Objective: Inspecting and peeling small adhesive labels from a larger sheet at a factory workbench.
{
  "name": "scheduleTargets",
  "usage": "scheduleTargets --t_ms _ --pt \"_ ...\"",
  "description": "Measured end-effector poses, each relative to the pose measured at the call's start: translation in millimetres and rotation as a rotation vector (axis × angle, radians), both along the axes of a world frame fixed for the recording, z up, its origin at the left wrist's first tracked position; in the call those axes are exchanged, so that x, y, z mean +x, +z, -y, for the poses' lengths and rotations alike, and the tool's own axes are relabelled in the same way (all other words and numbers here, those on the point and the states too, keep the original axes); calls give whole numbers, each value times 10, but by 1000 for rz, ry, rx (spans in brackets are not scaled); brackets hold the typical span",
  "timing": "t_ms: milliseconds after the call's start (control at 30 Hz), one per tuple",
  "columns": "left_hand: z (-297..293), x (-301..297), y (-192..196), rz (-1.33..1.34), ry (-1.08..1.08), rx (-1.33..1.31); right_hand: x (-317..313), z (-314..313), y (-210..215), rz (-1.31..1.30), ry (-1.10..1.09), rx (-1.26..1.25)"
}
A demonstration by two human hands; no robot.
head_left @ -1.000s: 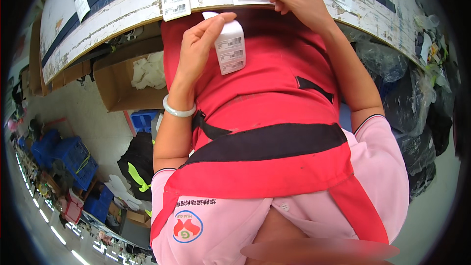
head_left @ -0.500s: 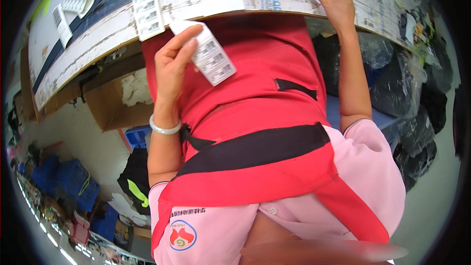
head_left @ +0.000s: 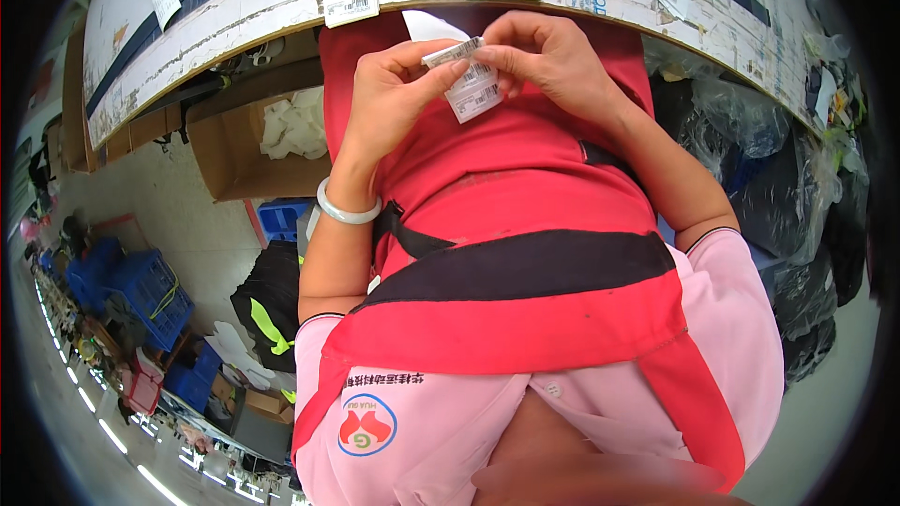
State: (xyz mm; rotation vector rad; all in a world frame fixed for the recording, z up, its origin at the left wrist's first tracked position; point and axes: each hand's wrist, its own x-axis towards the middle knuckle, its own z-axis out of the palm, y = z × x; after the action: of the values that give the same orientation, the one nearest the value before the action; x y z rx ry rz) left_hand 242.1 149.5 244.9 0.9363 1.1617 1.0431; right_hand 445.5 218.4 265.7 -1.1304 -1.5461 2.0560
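The right hand has come off the worktable's edge — both hands now pinch the small white printed label strip, with the left hand joining it at chest height.

Both hands, left and right, are raised together, fingertips pinched and meeting.

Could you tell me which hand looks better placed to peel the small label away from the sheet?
Probably the right hand: its fingertips pinch the small label at its end, while the left hand grips the label sheet from the side and steadies it.
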Motion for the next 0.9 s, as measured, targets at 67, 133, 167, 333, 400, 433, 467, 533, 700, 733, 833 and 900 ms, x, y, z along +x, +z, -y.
scheduleTargets --t_ms 67,133,167,333,400,433,467,533,700,733,833,900 --pt "0 -13 12 21 -22 -25 -17 7 14 3 -80 194" --pt "-6 -3 14 43 -47 -47 -16 -27 -45 -5 -56 372" --pt "-4 14 16 50 -51 -69 -5 -43 -53 31 4 476" --pt "-3 -40 -123 96 -95 -23 46 -159 -55 4 -48 408" --pt "-24 -50 -138 150 -95 -12 93 -320 19 138 -94 325" --pt "-22 35 -93 90 -7 37 122 -428 -32 148 -120 342" --pt "-24 25 -91 104 14 17 119 -508 -52 172 -162 311" --pt "-47 4 -108 14 49 77 154 -621 26 185 -185 184" --pt "-49 -12 -98 27 48 24 130 -759 51 252 -93 162" --pt "-50 -4 -97 35 50 25 121 -773 41 251 -80 154" --pt "-41 10 -130 51 69 20 99 -801 9 250 -78 148" --pt "-44 6 -148 51 69 18 85 -815 14 270 -69 170"
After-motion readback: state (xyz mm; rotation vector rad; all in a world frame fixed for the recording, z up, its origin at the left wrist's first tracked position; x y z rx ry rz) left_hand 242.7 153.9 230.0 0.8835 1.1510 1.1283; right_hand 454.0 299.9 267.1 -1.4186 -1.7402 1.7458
